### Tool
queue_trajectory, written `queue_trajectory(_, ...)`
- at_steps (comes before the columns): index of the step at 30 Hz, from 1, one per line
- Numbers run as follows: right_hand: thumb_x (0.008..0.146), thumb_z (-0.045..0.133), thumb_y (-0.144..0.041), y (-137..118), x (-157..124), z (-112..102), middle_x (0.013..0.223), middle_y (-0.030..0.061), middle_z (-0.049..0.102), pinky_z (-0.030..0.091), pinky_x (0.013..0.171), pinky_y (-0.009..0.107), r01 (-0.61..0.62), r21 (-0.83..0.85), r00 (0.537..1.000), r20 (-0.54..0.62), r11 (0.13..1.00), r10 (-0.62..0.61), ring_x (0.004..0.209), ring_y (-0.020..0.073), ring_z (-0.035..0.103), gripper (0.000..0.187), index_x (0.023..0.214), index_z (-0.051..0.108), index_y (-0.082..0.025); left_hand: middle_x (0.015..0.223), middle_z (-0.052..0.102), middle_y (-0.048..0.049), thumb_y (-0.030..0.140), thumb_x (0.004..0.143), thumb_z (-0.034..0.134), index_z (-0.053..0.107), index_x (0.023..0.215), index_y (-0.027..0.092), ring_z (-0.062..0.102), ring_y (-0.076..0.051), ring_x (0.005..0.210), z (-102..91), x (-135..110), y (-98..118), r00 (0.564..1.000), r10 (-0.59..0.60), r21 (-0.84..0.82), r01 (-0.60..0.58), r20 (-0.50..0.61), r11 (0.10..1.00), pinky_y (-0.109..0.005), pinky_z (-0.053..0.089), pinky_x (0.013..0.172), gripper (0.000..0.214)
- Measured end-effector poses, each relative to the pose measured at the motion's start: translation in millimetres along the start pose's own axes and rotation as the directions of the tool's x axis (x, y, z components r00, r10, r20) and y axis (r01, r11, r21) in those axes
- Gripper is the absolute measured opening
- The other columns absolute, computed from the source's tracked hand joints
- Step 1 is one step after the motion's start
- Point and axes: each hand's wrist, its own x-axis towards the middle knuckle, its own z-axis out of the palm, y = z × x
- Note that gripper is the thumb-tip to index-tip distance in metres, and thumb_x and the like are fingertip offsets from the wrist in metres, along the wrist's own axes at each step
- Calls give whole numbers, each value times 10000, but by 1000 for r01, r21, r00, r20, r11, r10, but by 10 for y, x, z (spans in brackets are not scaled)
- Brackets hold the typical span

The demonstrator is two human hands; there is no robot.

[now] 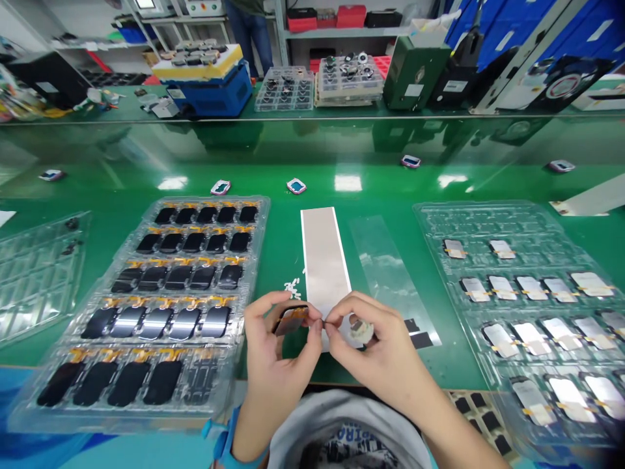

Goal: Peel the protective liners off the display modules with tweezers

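Clamping a small screen (291, 320) in the left hand (276, 355), edge turned toward the right hand (383, 352), whose fingertips pinch a tiny bit (325, 322); film strip (323, 260) sits just beyond, handy.

Left hand (276, 365) holds a small display panel (290, 320); right hand (378, 348) pinches at its edge above a silver strip (323, 257).

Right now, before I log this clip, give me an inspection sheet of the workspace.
surface: glossy green bench
job's things: left hand holds a panel; right hand pinches a small piece beside a white object; grey strip beneath; panel trays on both sides
clutter: white bits, pink-framed parts, clear film
grippers: none, bare hands
cables: orange flex tails on panels
surroundings: shelves, red cases, standing person
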Motion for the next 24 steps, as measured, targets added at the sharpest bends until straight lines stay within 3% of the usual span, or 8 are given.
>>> queue_trajectory(7, 789, 587, -116, -9, 18, -41, 761, -16, 600, 378, 511, 191, -82, 37, 992, 102, 996, 78, 662, 117, 546, 98, 777, 596, -213, 914, 717, -29, 135, 882, 673, 476, 1164, 259, 757, -180, 822, -83, -8, 31, 981, -178, -8, 179, 72, 984, -281, 633, 708, 366)
queue_trajectory(13, 792, 614, -157, 80, 11, 1, 777, -15, 579, 394, 524, 182, -132, 126, 985, 127, 983, 116, 691, 115, 545, 78, 756, 572, -213, 817, 719, -11, 154, 876, 679, 466, 1151, 265, 746, -183, 739, -99, 16, 54, 968, -223, -35, 228, 119, 973, -289, 634, 675, 365)
queue_trajectory(20, 736, 575, -76, 149, 61, -59, 579, -105, 427, 230, 445, 192, -182, 301, 957, 274, 936, 98, 470, 52, 247, 147, 704, 526, -211, 757, 684, 12, 201, 902, 661, 467, 1137, 256, 671, -138, 590, -134, 77, 106, 904, -316, -84, 352, 288, 932, -214, 545, 513, 310)
queue_trajectory(24, 777, 561, -54, 194, 71, -73, 539, -121, 393, 220, 436, 186, -220, 321, 921, 380, 921, 88, 463, 56, 208, 162, 738, 571, -211, 755, 666, 26, 232, 920, 671, 470, 1162, 253, 650, -119, 588, -133, 69, 107, 870, -362, -139, 426, 336, 894, -204, 531, 536, 315)
